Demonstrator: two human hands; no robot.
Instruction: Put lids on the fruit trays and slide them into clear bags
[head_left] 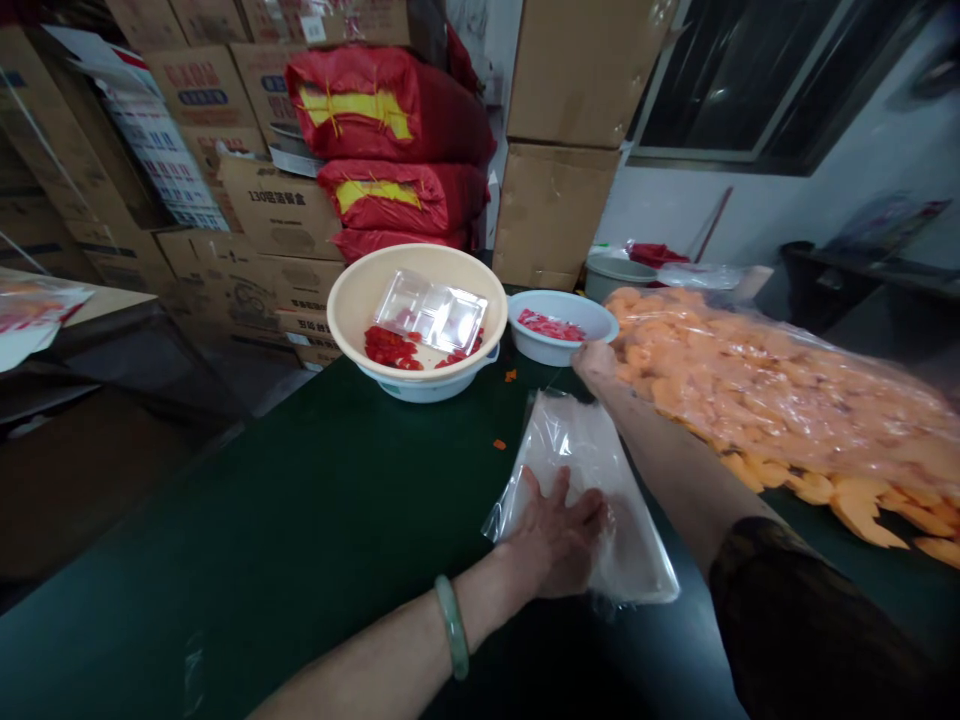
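My left hand (551, 535) lies flat with spread fingers on a clear plastic bag (577, 490), pressing it against the dark green table (300, 470). A jade bangle (452, 627) circles my left wrist. My right hand (596, 365) is at the far end of the bag, next to a small white bowl (562, 325) holding red pieces (550, 325). Its fingers are hidden from this angle. To its right lies a large clear bag of orange pieces (772, 390).
A cream basin (416, 285) nested in a pale blue one holds a clear compartment tray and red pieces. Small orange bits lie on the table. Cardboard cartons and red sacks are stacked behind, and a grey tub stands at the back right.
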